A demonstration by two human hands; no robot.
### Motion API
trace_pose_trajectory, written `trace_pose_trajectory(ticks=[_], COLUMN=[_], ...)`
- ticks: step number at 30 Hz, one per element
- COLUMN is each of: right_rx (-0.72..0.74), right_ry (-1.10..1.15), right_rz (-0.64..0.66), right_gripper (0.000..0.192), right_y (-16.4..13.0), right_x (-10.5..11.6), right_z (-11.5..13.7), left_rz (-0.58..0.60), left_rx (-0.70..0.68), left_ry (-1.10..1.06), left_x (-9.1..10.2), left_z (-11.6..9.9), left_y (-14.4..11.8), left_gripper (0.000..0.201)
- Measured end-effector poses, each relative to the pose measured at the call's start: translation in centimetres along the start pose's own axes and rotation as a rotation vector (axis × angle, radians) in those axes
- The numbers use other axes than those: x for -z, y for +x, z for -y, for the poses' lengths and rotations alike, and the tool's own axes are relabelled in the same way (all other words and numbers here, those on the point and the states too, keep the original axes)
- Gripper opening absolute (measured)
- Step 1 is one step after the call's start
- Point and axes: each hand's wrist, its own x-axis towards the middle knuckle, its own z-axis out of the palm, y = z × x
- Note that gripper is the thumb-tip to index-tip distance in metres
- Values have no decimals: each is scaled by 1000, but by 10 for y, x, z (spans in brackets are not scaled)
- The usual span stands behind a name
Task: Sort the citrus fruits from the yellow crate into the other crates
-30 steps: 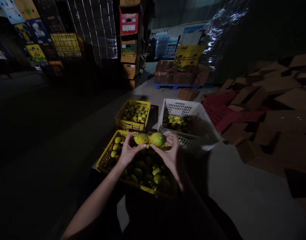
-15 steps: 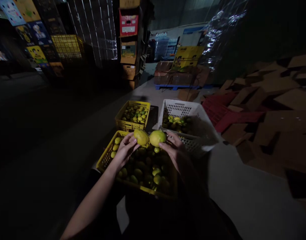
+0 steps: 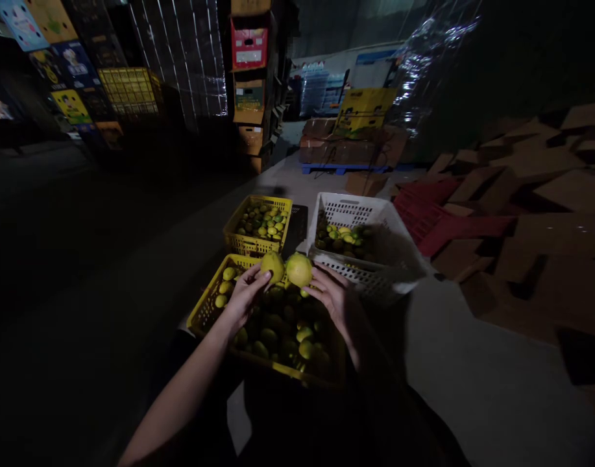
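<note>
My left hand is closed on a yellow-green lemon, thumb in front. Beside it, my right hand grips a second, rounder-looking lemon from its right side with the fingertips. The two lemons are held side by side, very close together. Below both hands is a yellow plastic crate with many yellow and green lemons in it; the lower part of this crate lies in shadow.
Beyond stand another yellow crate of lemons and a white crate with lemons and a pale liner. Flattened cardboard and a red crate lie at right. Boxes are stacked behind, near a blue pallet.
Both lemons have been turned in my fingers, the right one now showing a rounder end. The right lemon has shifted slightly left, and my right fingers have straightened along it.
</note>
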Motion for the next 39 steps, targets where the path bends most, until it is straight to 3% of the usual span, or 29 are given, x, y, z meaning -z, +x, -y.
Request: trace_pose_trajectory(ticks=[3,10,16,21,28,34,39], right_rx=[-2,17,32,9,-36,-70,-58], right_ry=[17,-10,3,55,139,141,42], right_rz=[-24,50,20,5,70,30,134], right_gripper=[36,47,34,32,28,23,25], right_y=[-1,-11,-13,-11,2,5,-5], right_x=[-4,-10,-10,-8,0,-1,-4], right_z=[-2,0,-1,-1,-8,-7,-3], left_rz=[14,-4,-77,-86,-84,-107,-70], left_rx=[13,68,150,138,55,58,95], left_ry=[45,-35,-134,-150,-125,-15,39], left_x=[-2,-2,1,0,1,0,-3], left_z=[1,1,1,-3,-5,-4,-5], left_y=[-4,-4,-1,-1,2,2,-1], left_gripper=[49,36,20,6,16,32,29])
